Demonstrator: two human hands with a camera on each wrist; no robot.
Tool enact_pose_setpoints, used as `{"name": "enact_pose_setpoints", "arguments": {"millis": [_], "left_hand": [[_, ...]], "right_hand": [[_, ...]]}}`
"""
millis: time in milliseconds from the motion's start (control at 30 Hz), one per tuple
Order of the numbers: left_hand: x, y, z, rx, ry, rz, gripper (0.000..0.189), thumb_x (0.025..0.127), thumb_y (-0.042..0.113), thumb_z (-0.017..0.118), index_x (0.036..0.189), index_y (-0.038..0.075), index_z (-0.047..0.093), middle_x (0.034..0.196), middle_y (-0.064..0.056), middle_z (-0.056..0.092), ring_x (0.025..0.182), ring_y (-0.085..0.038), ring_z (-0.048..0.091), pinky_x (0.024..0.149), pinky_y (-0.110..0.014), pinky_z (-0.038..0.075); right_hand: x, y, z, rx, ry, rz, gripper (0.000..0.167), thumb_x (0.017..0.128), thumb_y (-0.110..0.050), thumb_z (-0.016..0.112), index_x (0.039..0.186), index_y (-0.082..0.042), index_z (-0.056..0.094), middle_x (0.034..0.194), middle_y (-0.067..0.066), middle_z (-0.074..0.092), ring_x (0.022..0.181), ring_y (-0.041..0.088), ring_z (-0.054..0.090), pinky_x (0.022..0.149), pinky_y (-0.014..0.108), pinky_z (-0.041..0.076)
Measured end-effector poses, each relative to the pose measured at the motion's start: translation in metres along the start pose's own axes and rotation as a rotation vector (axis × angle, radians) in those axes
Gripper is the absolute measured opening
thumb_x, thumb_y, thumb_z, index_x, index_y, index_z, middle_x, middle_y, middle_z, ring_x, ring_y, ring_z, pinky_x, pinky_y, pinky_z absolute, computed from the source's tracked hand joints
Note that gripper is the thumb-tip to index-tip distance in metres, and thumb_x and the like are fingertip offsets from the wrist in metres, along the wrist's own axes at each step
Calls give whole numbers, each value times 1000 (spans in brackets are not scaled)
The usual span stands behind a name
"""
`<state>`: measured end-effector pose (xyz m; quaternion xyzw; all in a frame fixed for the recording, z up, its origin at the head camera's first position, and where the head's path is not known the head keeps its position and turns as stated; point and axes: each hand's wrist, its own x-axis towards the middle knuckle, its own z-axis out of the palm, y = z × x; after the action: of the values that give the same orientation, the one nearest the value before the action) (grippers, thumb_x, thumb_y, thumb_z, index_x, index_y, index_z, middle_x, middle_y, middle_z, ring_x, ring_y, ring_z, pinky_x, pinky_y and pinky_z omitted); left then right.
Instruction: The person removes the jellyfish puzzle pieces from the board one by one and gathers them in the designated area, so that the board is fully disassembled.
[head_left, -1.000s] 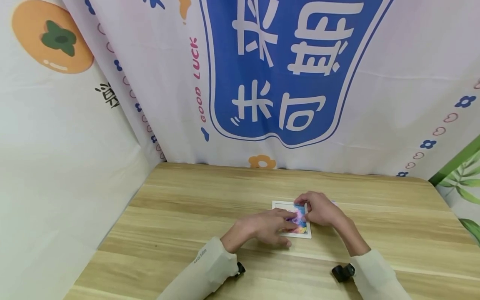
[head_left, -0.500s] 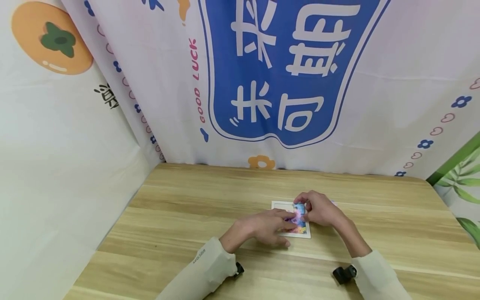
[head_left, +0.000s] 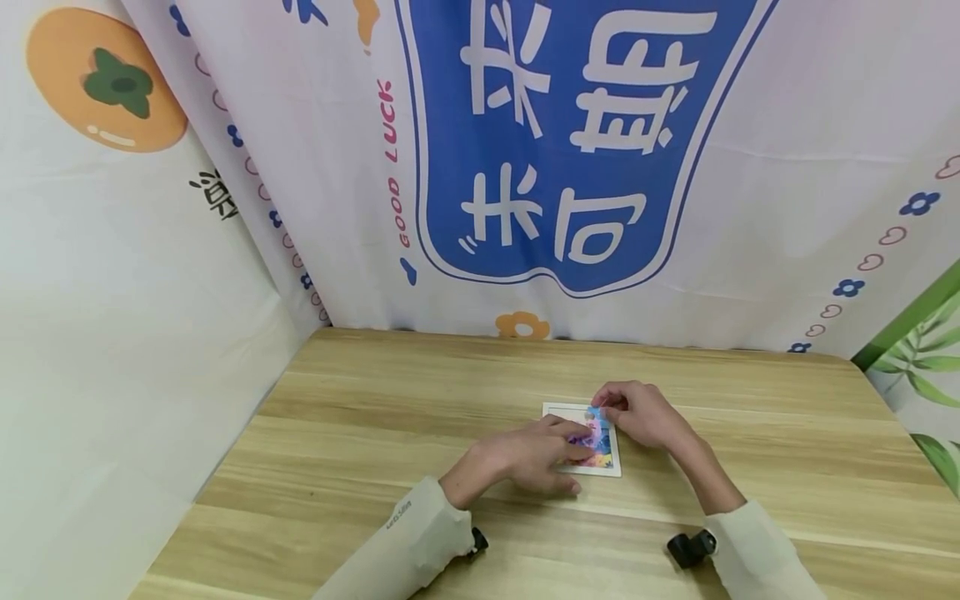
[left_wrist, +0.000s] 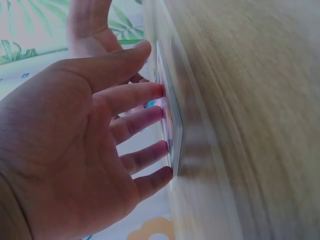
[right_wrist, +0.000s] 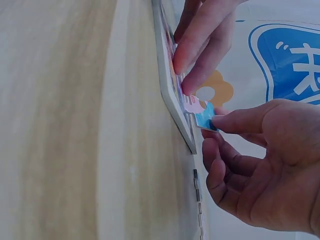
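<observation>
Here at the tray's far right corner, the right hand (head_left: 643,412) has a blue piece (right_wrist: 206,119) pinched between thumb and finger, tilted up over the rim, while the left hand (head_left: 542,456), fingers spread and nearly straight, grips nothing and rests its tips on the puzzle (head_left: 603,446) inside the white tray (head_left: 600,472), right of centre on the desk (head_left: 420,392). Danger spot, I'd say: push that piece in at this slant and its tab could catch, popping its pink neighbour up; ease off with the left hand and the picture might slide; nudge the tray and everything could shift. The count: two hands, one tray, one puzzle, one blue piece pinched, plus a row of loose pieces (right_wrist: 196,185) to the right, too edge-on to number.
</observation>
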<state>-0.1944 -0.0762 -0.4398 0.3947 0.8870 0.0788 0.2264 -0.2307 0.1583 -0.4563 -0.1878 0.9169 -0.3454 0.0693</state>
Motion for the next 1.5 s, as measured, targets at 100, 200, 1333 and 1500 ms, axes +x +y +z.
{"name": "enact_pose_setpoints", "arguments": {"millis": [100,200,1333,1500], "left_hand": [[-1,1,0,-9,-1,-17,63,107,47,64,164,28,44,180,9,21,166,-27,22,132,-53,33],[-2,1,1,-15,2,-29,63,107,47,64,164,29,45,180,10,21,164,-26,24,130,-53,36],[-1,0,-2,-8,15,5,51,110,39,62,158,28,54,176,12,32,157,-21,34,126,-40,42],[0,4,-1,42,35,1,50,110,40,60,159,28,54,176,11,33,157,-21,36,126,-38,41]], "right_hand": [[1,1,0,3,3,-1,14,102,-4,66,103,-12,76,96,3,75,87,16,62,81,34,50],[2,2,1,18,10,-1,14,101,-4,65,103,-12,77,97,4,75,90,17,64,82,35,52],[-12,27,-17,163,5,79,17,102,-10,63,112,-7,77,98,6,70,86,19,54,69,26,46],[-19,33,-23,160,13,82,18,104,-10,63,115,-6,76,104,7,72,90,20,56,72,26,47]]}}
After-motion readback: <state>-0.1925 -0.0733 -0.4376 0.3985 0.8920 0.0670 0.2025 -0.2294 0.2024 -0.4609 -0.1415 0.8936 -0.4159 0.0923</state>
